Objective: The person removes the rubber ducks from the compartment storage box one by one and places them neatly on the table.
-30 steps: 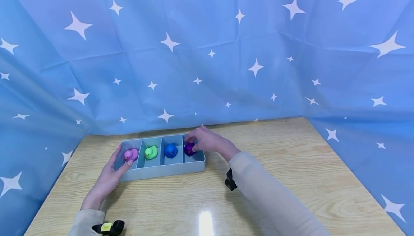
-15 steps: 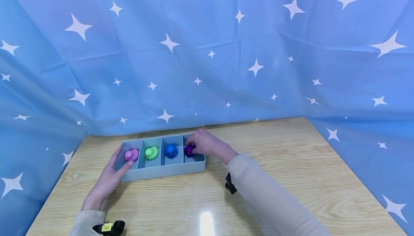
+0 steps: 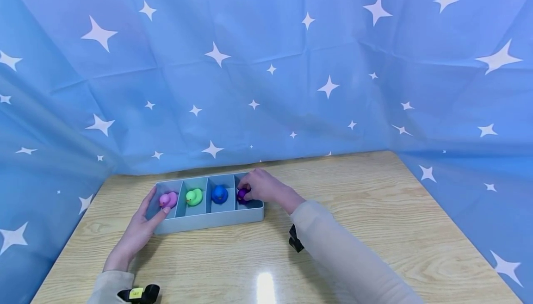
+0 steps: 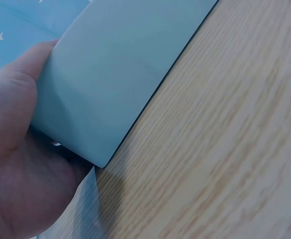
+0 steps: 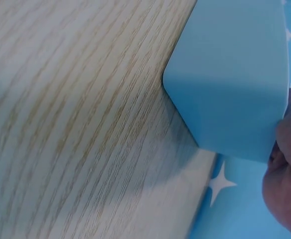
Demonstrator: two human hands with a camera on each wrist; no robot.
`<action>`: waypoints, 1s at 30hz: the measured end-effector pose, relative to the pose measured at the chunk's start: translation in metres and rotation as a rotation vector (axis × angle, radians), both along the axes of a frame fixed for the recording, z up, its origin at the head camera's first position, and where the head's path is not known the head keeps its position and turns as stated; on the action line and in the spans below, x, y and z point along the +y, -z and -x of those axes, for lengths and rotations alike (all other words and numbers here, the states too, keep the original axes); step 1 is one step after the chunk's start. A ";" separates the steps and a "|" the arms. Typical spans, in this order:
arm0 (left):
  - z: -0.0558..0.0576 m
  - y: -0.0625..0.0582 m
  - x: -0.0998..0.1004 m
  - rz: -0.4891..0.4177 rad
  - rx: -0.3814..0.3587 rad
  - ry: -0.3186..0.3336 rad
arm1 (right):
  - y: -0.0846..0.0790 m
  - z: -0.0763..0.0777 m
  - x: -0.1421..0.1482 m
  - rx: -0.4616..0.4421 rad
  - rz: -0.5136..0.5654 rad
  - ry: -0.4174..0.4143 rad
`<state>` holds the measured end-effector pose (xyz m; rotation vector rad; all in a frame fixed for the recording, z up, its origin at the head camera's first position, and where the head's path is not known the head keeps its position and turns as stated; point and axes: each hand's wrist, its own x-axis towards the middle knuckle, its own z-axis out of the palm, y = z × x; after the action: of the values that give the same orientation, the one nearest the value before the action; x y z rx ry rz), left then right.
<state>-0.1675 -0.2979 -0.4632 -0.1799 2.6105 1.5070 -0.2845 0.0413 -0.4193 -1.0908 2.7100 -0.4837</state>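
Note:
A light blue box with dividers rests on the table, and each of its compartments holds a small rubber duck. From left to right they are a pink duck, a green duck, a blue duck and a purple duck. My left hand grips the box's left end, thumb over the front rim. Reaching into the rightmost compartment, my right hand pinches the purple duck, which it partly covers. In the right wrist view the box wall hides the right fingertips.
The wooden table extends to the right and in front of the box. A blue cloth with white stars hangs behind the table and at both sides, close to the box's back edge.
My right hand has lowered slightly into the rightmost compartment, and its fingers have closed in on the purple duck. The left hand and the box stay in place.

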 end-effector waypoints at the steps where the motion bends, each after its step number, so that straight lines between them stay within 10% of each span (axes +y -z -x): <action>1: 0.000 0.000 0.000 0.001 0.001 0.000 | 0.000 0.000 0.000 -0.003 0.000 0.003; 30: 0.000 -0.001 0.000 0.018 -0.012 -0.004 | -0.001 -0.002 0.002 -0.034 0.100 0.003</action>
<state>-0.1680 -0.2980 -0.4621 -0.1958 2.6169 1.4790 -0.2825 0.0429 -0.4179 -1.0917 2.6841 -0.6383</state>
